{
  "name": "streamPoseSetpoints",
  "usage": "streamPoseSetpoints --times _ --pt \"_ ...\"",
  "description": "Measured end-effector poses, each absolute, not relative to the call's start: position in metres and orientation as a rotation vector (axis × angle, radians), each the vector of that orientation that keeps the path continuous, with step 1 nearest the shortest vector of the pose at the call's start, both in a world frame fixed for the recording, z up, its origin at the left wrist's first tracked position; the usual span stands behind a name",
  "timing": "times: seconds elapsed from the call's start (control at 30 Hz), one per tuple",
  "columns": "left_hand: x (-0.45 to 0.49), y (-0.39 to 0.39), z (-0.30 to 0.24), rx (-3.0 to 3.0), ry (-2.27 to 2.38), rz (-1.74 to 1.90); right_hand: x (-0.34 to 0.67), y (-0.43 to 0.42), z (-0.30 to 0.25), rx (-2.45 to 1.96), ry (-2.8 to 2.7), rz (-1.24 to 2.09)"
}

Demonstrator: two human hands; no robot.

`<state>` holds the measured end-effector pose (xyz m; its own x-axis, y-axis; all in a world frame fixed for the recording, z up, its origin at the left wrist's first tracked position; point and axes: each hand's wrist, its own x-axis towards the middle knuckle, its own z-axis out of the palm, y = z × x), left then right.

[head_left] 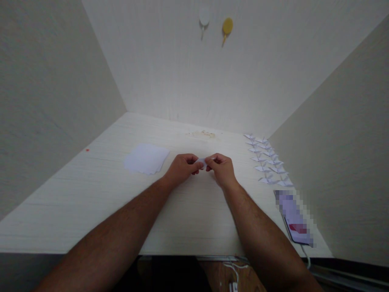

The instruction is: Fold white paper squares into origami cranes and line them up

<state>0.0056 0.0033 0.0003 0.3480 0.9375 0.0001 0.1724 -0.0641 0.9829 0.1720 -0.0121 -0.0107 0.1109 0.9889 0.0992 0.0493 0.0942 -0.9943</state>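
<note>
A small folded piece of white paper (201, 162) is held between both hands, just above the middle of the table. My left hand (184, 167) pinches its left side between thumb and fingers. On the other side, my right hand (221, 165) grips it in the same way, thumb on top. The fingers cover much of the paper, so its exact folded shape is hidden. To the left of my left hand lies a loose stack of white paper sheets (146, 158).
Several folded paper cranes (267, 160) stand in two rows at the right. Nearer to me is a phone (293, 217), its screen pixelated, with a white cable (306, 255). Walls enclose the table (88, 194) on three sides. Two hooks, white (204, 17) and yellow (227, 26), hang on the back wall.
</note>
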Motion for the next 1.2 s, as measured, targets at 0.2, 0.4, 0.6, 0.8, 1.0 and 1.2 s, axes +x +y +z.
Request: streamPoseSetpoints --times 0.2,0.4,0.6,0.8,1.0,1.2 --pt "0.0052 0.0045 -0.0004 1.431 0.940 0.881 0.1715 -0.0140 -0.0097 -1.115 -1.115 1.148" --pt "0.0032 0.0037 0.0031 1.440 0.928 0.866 0.1725 -0.0125 -0.0083 -1.083 -1.004 1.231" --pt "0.0015 0.0044 0.0062 1.357 0.976 0.887 0.1753 -0.0092 -0.0075 -1.078 -0.958 1.104" --pt "0.0014 0.0072 0.0002 1.237 0.918 0.893 0.1743 -0.0095 -0.0097 -1.024 -0.942 1.112" --pt "0.0015 0.0086 -0.0020 1.378 0.970 0.935 0.1737 -0.0139 -0.0115 -1.089 -1.094 1.018" --pt "0.0032 0.0068 -0.0005 1.423 0.969 0.953 0.1738 -0.0144 -0.0157 -1.095 -1.144 1.045"
